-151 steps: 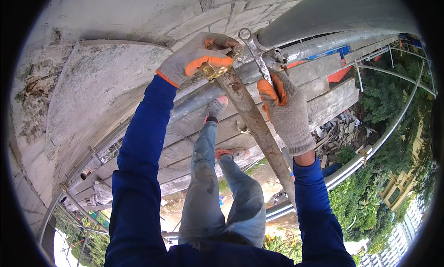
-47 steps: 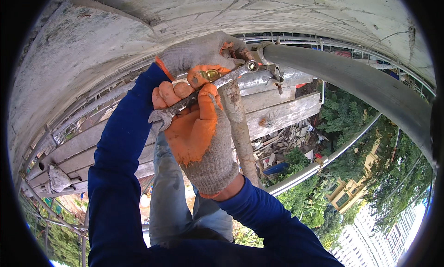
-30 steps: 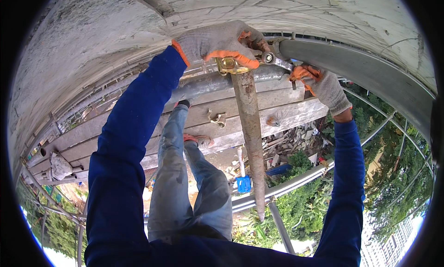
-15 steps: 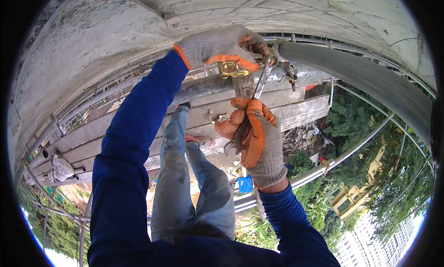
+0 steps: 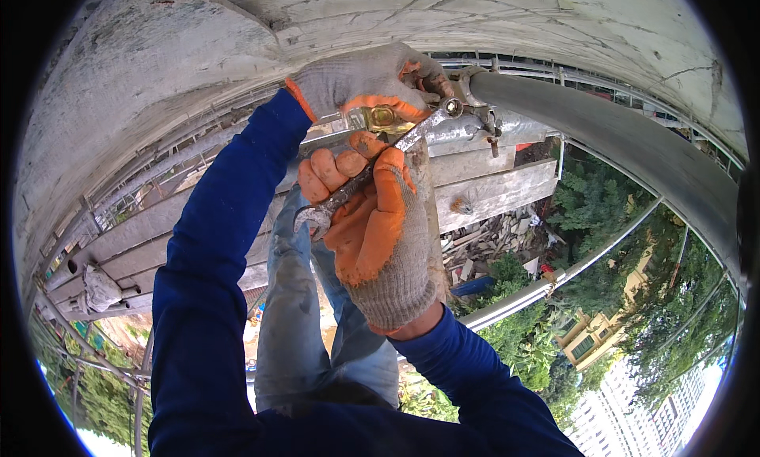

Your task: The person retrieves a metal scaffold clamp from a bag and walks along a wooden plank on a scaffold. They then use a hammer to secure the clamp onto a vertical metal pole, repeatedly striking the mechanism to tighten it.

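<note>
My left hand (image 5: 368, 81), in a grey knit glove with orange palm, is closed round the scaffold coupler at the pipe joint. Just below its fingers shows a brass-coloured coupler (image 5: 382, 118). A combination wrench (image 5: 419, 132) is in my right hand (image 5: 376, 227), gloved the same way, with bare fingertips wrapped round its shank. The wrench's ring end sits over a nut beside my left fingertips, and its open jaw points down-left past my right palm. A second bolted clamp (image 5: 489, 128) is right of the ring end.
A thick grey pipe (image 5: 617, 128) curves off to the right. Below lie wooden planks (image 5: 507, 192), a wrapped bundle (image 5: 101, 289) at far left, and my legs (image 5: 293, 330). Rubble (image 5: 491, 239), trees and a yellow building show far down past the rail (image 5: 522, 298). A concrete surface (image 5: 174, 61) spans overhead.
My right hand has swung left and slightly up, turning the wrench from steep to slanting down-left. Its ring end stays by the nut. My left hand keeps nearly the same place.
</note>
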A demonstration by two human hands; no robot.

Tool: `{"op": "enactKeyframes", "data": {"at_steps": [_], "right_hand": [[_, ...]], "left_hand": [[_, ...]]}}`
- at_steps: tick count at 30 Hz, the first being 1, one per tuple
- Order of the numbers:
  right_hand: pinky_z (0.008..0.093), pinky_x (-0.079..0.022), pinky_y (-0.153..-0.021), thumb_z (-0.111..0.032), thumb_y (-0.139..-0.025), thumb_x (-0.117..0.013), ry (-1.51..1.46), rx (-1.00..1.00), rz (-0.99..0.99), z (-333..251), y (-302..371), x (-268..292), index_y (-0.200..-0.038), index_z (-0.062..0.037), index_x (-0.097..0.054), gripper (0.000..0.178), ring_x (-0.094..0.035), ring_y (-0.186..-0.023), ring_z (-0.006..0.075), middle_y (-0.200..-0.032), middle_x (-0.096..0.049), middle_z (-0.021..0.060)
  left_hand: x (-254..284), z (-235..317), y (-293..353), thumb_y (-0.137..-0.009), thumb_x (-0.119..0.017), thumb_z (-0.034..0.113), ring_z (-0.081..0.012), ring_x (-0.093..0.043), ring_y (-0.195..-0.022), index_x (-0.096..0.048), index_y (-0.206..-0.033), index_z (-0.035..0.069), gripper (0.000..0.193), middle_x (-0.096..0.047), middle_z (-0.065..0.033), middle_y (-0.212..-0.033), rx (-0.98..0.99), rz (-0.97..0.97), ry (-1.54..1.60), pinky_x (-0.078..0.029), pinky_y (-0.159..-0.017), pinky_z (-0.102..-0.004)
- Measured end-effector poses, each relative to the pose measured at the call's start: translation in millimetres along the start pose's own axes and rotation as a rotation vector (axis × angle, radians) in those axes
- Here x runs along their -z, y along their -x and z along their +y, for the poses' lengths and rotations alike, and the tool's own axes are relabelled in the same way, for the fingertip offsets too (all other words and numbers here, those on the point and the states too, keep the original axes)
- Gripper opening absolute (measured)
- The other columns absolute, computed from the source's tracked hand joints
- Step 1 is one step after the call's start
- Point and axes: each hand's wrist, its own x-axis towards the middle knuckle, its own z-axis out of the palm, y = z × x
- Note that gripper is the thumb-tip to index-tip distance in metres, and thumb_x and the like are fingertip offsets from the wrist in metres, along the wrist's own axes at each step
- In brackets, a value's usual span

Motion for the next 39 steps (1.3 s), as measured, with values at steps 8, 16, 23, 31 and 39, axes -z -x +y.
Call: {"op": "enactKeyframes", "data": {"at_steps": [8,16,23,31,39], "right_hand": [[0.0274,-0.047,-0.077,-0.031,-0.105,-0.048,-0.015,-0.038,0.338,3,-36,-51,-0.110,-0.0092,-0.052,0.022,-0.053,-0.100,0.0179,-0.108,-0.052,0.0051],[0.0399,-0.058,-0.065,-0.028,-0.105,-0.050,0.536,-0.422,0.552,-110,49,-8,-0.124,0.0024,-0.055,0.036,-0.058,-0.059,0.0169,-0.070,-0.053,0.0011],[0.0323,-0.052,-0.056,-0.022,-0.094,-0.068,2.517,-0.298,-0.177,-239,-2,-8,-0.107,0.0038,-0.069,0.029,-0.064,-0.060,0.0193,-0.072,-0.068,0.0089],[0.0272,-0.047,-0.047,-0.015,-0.098,-0.061,0.938,-0.462,0.292,-233,24,3,-0.110,0.0061,-0.064,0.024,-0.055,-0.049,0.0138,-0.066,-0.060,0.0052],[0.0343,-0.063,-0.065,-0.023,-0.102,-0.054,1.020,-0.248,0.488,-152,63,-5,-0.127,0.0073,-0.051,0.040,-0.065,-0.053,0.0214,-0.079,-0.064,0.0074]], "left_hand": [[4,33,-5,-0.084,-0.077,0.018,-0.0180,-0.065,-0.102,-0.068,-0.120,0.002,0.041,-0.070,-0.0093,-0.113,-0.037,-0.229,0.174,-0.050,-0.094,-0.0299],[-23,64,5,-0.083,-0.078,0.021,-0.0175,-0.065,-0.102,-0.068,-0.121,0.003,0.044,-0.071,-0.0083,-0.111,-0.003,-0.056,-0.113,-0.050,-0.097,-0.0304],[-30,81,13,-0.085,-0.077,0.027,-0.0175,-0.065,-0.102,-0.068,-0.120,0.003,0.043,-0.070,-0.0077,-0.111,-0.009,-0.051,-0.403,-0.050,-0.097,-0.0316],[-26,92,1,-0.081,-0.078,0.021,-0.0172,-0.064,-0.103,-0.068,-0.119,0.003,0.043,-0.070,-0.0066,-0.112,-0.035,-0.084,-0.308,-0.049,-0.098,-0.0320],[-19,78,-10,-0.085,-0.076,0.026,-0.0175,-0.064,-0.099,-0.068,-0.118,0.003,0.041,-0.069,-0.0063,-0.109,-0.038,-0.058,-0.275,-0.049,-0.094,-0.0321]]}}
